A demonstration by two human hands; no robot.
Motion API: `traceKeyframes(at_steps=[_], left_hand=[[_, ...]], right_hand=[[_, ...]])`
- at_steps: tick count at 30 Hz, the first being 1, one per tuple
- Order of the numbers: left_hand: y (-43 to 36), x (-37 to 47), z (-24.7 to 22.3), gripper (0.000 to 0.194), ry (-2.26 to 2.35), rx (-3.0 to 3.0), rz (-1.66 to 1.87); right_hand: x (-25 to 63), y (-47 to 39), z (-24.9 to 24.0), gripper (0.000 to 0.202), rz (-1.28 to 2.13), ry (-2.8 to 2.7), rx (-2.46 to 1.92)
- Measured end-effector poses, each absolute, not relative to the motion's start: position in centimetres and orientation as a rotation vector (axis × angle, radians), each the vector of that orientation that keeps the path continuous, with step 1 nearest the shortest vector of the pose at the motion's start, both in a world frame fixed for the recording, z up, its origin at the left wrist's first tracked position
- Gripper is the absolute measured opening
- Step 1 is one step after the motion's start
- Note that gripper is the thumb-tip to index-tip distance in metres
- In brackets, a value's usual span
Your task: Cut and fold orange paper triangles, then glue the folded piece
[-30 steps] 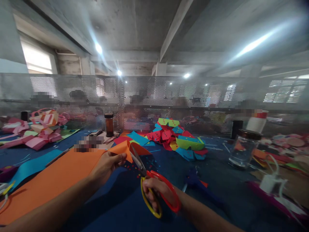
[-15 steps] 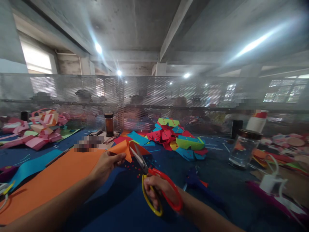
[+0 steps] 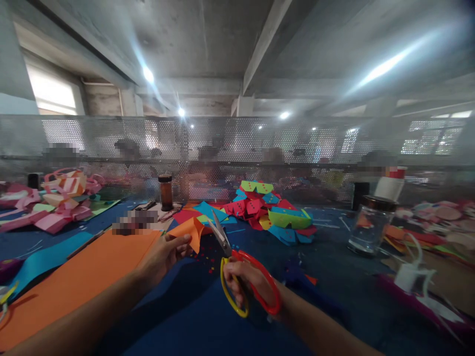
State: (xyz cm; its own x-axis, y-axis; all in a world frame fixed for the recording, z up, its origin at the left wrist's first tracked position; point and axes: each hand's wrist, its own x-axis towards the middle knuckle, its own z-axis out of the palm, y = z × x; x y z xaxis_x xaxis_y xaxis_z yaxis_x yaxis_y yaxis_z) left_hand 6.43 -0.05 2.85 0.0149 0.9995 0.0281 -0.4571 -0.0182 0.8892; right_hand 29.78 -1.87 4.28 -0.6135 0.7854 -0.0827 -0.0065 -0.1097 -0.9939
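My left hand (image 3: pixel 163 257) pinches the near corner of a long orange paper sheet (image 3: pixel 74 282) and lifts a folded orange flap (image 3: pixel 191 230) off the blue table (image 3: pixel 193 316). My right hand (image 3: pixel 243 287) grips scissors (image 3: pixel 237 267) with one red and one yellow handle loop. The steel blades point up and away, just right of the orange flap, and look slightly apart. Small coloured paper bits lie on the table below the blades.
A pile of folded red, blue and green paper shapes (image 3: pixel 270 210) lies beyond the scissors. A glass jar (image 3: pixel 369 225) stands at the right, a dark bottle (image 3: pixel 166 192) at centre back, pink folded paper (image 3: pixel 55 200) at the left. A perforated metal screen (image 3: pixel 237 143) closes the far side; other people sit behind it.
The scissors have moved slightly right and away from the orange flap, with the blades now clear of the paper. The view has tilted down a little.
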Motion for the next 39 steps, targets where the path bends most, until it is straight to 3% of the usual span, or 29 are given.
traceKeyframes(at_steps=[7,15,17,21,27,34,39], left_hand=[[-0.3,5.9,3.6,0.027,0.928,1.001,1.087],[-3.1,4.7,4.9,0.057,1.093,1.466,0.642],[-3.8,4.8,5.0,0.058,1.145,1.537,0.718],[-5.0,7.6,5.2,0.037,1.087,1.567,0.897],[-6.1,12.5,4.0,0.034,0.896,1.546,0.963],[-5.7,12.1,2.3,0.022,0.9,1.486,1.038],[-5.4,12.4,2.1,0.025,0.897,1.458,1.025]], right_hand=[[30.0,-1.6,4.3,0.037,1.689,-1.553,-0.85],[30.2,-1.2,4.2,0.036,1.51,-1.619,-0.847],[30.0,-1.2,4.1,0.036,1.455,-1.656,-0.9],[29.8,-1.7,4.2,0.031,1.251,-1.733,-1.063],[29.9,-2.5,4.4,0.017,0.508,-2.165,-1.353],[29.3,-2.1,3.3,0.031,0.384,-2.308,-1.358],[29.6,-1.9,3.0,0.029,0.431,-2.314,-1.341]])
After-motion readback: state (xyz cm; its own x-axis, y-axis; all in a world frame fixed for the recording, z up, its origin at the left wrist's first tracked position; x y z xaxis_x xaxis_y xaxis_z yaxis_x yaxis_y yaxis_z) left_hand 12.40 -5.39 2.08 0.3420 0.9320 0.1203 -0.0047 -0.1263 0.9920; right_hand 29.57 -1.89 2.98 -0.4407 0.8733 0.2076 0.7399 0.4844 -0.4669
